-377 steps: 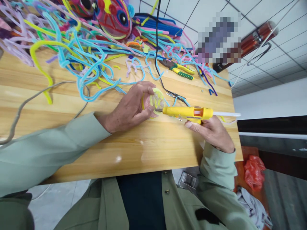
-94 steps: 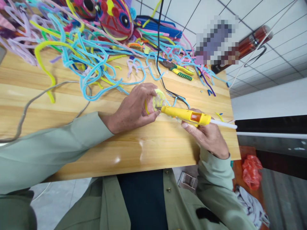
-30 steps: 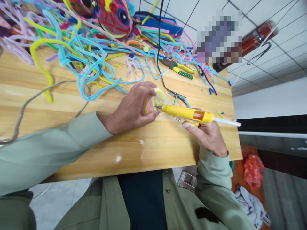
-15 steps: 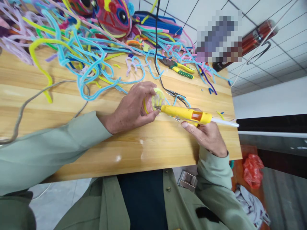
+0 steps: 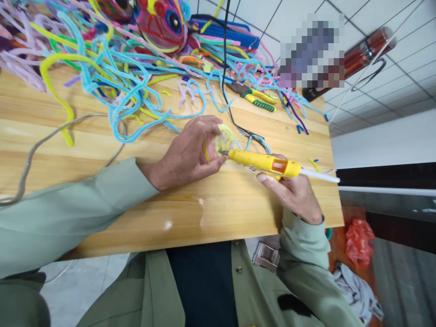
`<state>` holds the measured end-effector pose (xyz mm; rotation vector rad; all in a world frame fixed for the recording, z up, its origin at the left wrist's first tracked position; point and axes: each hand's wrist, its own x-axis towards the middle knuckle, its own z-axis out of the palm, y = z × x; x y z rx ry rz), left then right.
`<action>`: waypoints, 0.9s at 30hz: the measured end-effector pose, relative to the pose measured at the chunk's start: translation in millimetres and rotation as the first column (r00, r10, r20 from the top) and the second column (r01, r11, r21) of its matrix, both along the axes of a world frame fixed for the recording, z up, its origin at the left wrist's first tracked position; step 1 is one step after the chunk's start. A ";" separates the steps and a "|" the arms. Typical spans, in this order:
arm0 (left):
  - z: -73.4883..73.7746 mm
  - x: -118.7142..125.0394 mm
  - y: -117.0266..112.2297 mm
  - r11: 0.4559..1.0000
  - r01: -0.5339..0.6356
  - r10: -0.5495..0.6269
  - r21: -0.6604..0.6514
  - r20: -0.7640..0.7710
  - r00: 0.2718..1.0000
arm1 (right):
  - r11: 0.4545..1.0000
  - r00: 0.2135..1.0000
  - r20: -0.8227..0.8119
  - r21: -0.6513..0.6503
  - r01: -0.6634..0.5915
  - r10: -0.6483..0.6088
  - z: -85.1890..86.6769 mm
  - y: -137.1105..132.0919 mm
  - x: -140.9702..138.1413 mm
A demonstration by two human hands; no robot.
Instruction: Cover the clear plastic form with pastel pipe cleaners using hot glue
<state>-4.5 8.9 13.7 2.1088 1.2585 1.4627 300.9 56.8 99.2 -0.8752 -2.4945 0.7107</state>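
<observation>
My left hand (image 5: 190,152) is closed round a small round piece (image 5: 225,137) with pink and yellow pipe cleaner on its side and a pale yellow end facing right. My right hand (image 5: 296,193) grips a yellow hot glue gun (image 5: 259,161), its handle mostly hidden in the palm. The gun's metal nozzle points left and meets the end of the piece close to my left thumb; I cannot tell whether glue is flowing. A white glue stick (image 5: 320,175) sticks out of the gun's back. Beyond the gun lie scissors (image 5: 250,134) and a blue pipe cleaner strand.
Tangled blue pipe cleaners (image 5: 132,100) cover the table's far left. Pliers (image 5: 260,97) with green and yellow handles lie behind my hands. A black cable (image 5: 224,59) hangs across the middle, and a grey cable (image 5: 30,159) runs at left. Colourful fish-like figures (image 5: 163,27) and a red flask (image 5: 357,54) are farther back.
</observation>
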 end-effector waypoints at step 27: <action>6.5 -0.2 -4.7 1.000 0.008 -0.007 0.018 -0.042 0.999 | 0.997 0.997 -0.006 -0.010 -0.075 0.075 10.1 0.0 -5.7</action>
